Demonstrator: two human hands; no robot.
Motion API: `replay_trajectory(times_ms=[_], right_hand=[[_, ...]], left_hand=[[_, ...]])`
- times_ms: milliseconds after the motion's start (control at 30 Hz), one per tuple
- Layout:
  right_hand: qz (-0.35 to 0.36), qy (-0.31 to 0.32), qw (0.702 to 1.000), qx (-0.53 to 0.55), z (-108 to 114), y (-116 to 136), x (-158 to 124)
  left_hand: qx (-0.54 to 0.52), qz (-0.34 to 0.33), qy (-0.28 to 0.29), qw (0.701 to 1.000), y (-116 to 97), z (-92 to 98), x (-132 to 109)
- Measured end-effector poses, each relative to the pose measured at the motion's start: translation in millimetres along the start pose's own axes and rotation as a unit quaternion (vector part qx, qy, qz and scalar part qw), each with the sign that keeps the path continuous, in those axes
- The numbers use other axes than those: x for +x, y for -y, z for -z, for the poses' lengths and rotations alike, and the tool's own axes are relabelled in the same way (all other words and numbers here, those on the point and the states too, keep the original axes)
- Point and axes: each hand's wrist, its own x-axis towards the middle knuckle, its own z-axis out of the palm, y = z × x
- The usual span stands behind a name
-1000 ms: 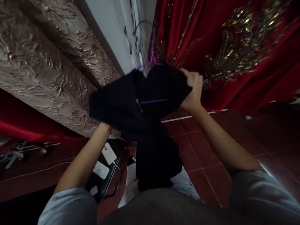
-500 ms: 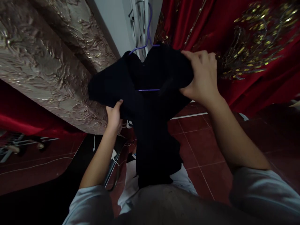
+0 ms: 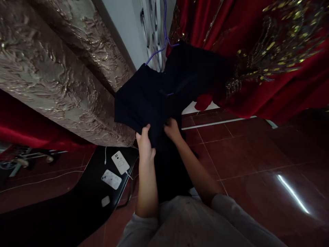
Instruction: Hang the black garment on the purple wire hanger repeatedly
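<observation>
A dark navy short-sleeved garment (image 3: 140,97) hangs in front of me on a thin purple hanger (image 3: 156,52), whose hook reaches up out of the frame. My left hand (image 3: 145,144) is closed on the fabric below the sleeve at the left, thumb on top. At the middle of the front, my right hand (image 3: 172,130) is closed with its fingertips against the dark cloth. What exactly those fingertips pinch is hard to see. The lower part of the garment falls toward my lap.
A black bench (image 3: 79,192) at lower left bears two phones, a cream one (image 3: 120,162) with a cable and a pale one (image 3: 111,179), and a small white case (image 3: 105,201). Textured beige curtain (image 3: 59,72) stands left; red cloth with gold sequins (image 3: 269,68) hangs right. Red tiles (image 3: 246,154) cover the floor.
My right hand has left the right sleeve and moved down and left to the garment's middle. My left hand has shifted right and down, the left sleeve moving with it. The phones are now visible.
</observation>
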Motion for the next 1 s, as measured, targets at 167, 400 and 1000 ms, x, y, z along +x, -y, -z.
replay_trajectory(times_ms=[167,400,1000], right_hand=[[-0.024,-0.013,0.998,0.062,11,0,-25],[0.044,0.008,0.996,-0.080,28,40,-4],[-0.036,-0.082,0.995,-0.040,30,41,-24]], left_hand=[[0.020,-0.011,-0.014,1.000,3,17.9,2],[0.030,-0.023,0.015,0.999,2,18.6,-9],[0.037,-0.013,0.030,0.999,10,17.2,-19]])
